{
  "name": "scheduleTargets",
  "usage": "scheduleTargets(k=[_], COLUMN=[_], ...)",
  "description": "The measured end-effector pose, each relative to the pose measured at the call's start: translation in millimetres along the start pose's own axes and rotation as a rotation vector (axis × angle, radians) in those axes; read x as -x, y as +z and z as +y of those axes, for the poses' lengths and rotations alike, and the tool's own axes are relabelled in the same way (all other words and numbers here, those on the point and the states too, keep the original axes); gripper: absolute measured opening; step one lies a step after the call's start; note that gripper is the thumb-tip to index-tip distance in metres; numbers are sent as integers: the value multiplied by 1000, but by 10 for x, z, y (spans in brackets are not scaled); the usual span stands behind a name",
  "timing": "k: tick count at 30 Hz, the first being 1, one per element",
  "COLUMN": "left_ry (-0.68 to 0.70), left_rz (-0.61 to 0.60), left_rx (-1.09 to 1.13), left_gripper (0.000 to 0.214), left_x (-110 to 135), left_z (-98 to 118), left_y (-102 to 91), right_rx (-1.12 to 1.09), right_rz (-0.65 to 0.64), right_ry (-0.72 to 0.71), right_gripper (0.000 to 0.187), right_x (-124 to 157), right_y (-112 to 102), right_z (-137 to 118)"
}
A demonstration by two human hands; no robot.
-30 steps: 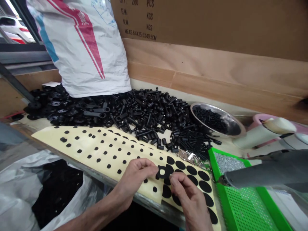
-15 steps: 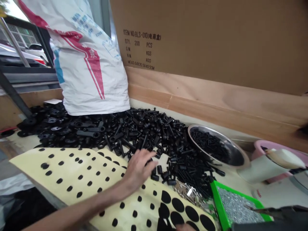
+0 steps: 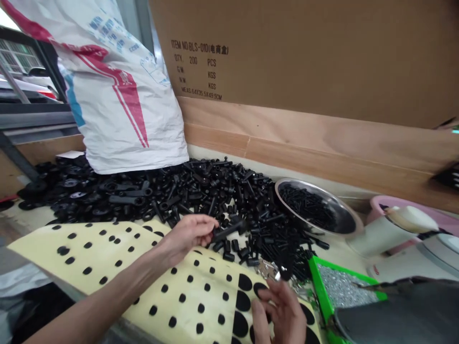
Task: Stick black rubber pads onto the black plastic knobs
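My left hand [image 3: 190, 234] is closed in a pinch at the front edge of a pile of small black plastic parts [image 3: 211, 179]. From its fingertips a black rod-shaped part [image 3: 229, 230] sticks out to the right, blurred by motion. My right hand [image 3: 279, 310] is low in the view with curled fingers, over a yellow sheet [image 3: 143, 267] with black dots and larger black discs. A dark blurred shape [image 3: 287, 263] rises at its fingertips; whether the fingers grip it is hard to make out. The sheet lies in front of the pile.
Behind the pile stand a white sack [image 3: 125, 110] and a large cardboard box [image 3: 304, 57]. To the right are a steel bowl [image 3: 344, 217] of black screws, a green tray [image 3: 321, 286] of small metal pieces, a pink basin [image 3: 380, 205] and a white cylinder [image 3: 373, 239].
My left hand has gone from spread fingers over the pile to a pinch on the black rod-shaped part. My right hand has risen into view from the bottom edge.
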State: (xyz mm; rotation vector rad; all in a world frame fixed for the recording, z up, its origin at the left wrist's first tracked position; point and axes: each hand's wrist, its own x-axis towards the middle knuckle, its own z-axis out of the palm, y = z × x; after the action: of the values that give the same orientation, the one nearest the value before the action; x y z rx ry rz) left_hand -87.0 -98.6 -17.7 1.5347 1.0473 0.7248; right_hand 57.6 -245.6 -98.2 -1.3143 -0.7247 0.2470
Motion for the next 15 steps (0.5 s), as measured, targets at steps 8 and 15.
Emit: scheduleTargets(k=[8, 15], left_ry=[-269, -31], left_rz=[-182, -130], left_rx=[759, 627], left_gripper=[22, 28], left_x=[820, 998], left_z=[-74, -80], left_y=[81, 489], right_rx=[-179, -288], right_rz=[-500, -354], right_ry=[431, 649], right_gripper=[72, 83], right_x=[27, 179], right_y=[-67, 65], right_z=[-495, -561])
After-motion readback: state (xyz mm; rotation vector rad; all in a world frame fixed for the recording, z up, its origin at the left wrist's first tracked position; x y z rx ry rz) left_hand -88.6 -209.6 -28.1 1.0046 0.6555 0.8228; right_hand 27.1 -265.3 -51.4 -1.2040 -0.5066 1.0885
